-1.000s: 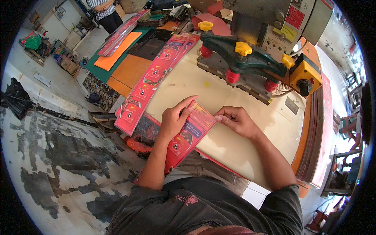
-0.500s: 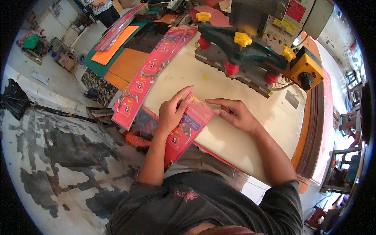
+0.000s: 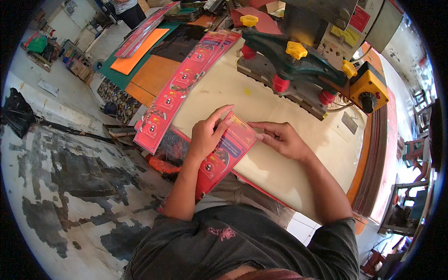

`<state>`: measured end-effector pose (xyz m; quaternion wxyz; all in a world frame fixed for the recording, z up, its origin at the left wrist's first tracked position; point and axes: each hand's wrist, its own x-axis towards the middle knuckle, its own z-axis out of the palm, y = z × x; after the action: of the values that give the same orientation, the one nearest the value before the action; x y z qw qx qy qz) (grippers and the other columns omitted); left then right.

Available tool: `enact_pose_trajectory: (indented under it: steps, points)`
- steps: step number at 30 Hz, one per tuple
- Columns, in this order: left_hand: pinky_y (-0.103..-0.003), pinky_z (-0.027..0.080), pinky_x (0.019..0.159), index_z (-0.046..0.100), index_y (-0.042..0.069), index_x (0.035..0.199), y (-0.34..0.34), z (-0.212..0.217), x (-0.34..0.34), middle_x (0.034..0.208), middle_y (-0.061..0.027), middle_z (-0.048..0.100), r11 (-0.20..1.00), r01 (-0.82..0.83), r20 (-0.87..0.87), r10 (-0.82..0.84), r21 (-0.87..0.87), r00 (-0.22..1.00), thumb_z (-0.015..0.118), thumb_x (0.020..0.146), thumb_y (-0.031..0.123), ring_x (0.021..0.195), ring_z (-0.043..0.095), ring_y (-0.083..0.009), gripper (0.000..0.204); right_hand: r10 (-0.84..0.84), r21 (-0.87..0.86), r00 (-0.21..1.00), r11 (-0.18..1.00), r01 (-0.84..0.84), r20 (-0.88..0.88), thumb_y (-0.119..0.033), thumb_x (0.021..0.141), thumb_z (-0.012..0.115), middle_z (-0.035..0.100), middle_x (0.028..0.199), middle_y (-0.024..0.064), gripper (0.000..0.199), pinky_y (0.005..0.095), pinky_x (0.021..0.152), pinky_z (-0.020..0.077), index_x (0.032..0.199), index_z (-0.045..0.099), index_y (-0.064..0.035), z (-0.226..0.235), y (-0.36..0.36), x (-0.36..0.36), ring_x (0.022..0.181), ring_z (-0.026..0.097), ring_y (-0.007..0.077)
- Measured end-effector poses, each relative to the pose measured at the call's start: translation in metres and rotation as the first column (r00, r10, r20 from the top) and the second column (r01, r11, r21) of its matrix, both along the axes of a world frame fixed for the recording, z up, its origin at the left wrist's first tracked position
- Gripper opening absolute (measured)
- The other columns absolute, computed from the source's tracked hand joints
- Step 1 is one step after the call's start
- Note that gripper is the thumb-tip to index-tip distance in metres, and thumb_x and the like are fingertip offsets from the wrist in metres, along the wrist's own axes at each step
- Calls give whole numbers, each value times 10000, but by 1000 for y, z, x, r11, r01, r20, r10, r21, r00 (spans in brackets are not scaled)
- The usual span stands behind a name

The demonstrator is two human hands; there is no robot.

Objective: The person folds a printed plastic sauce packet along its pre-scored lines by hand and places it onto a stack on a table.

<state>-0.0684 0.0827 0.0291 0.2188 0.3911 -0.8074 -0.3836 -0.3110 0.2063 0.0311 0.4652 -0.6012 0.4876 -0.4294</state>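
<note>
A glossy red printed plastic packaging strip (image 3: 227, 151) slants across the near edge of the cream work surface, its lower end hanging toward my lap. My left hand (image 3: 204, 140) grips it along its left side, thumb on top near the far end; the fingers beneath are partly hidden. At the strip's far right corner, my right hand (image 3: 284, 141) has its index finger and thumb against the edge, the other fingers curled in. To the left lies a long stack of similar red printed strips (image 3: 173, 93).
Beyond my hands stands a dark green press head (image 3: 298, 67) with yellow knobs and red posts. A yellow control box (image 3: 368, 88) with a black dial sits at its right. Orange sheets (image 3: 139, 51) and more packaging lie far left. A person (image 3: 128, 11) stands beyond.
Both hands keep nearly the same hold on the strip. The whole view has shifted slightly, with the press appearing a little farther right and lower.
</note>
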Motion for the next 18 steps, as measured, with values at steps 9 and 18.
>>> enact_pose_trajectory:
  steps: [9, 18]
  points:
    - [-370, 584, 854, 651, 183, 1450, 1, -3, 0, 1180, -167, 769, 985, 76, -21, -80, -152, 997, 654, 1053, 328, 981, 781, -298, 423, -67, -12, 995, 998, 66, -79, -225, 1088, 635, 696, 959, -14, 426, 238, 757, 479, 1451, 616, -4, 1, -2, -1, 847, 583, 49]
    - [-382, 589, 811, 655, 230, 1456, 5, -6, -6, 1134, -167, 774, 961, 143, 9, -145, -235, 989, 683, 1029, 323, 903, 777, -295, 438, -125, 40, 992, 991, 126, -16, -252, 1028, 721, 708, 860, 34, 269, 301, 733, 509, 1157, 728, -17, -17, -9, 0, 785, 596, 87]
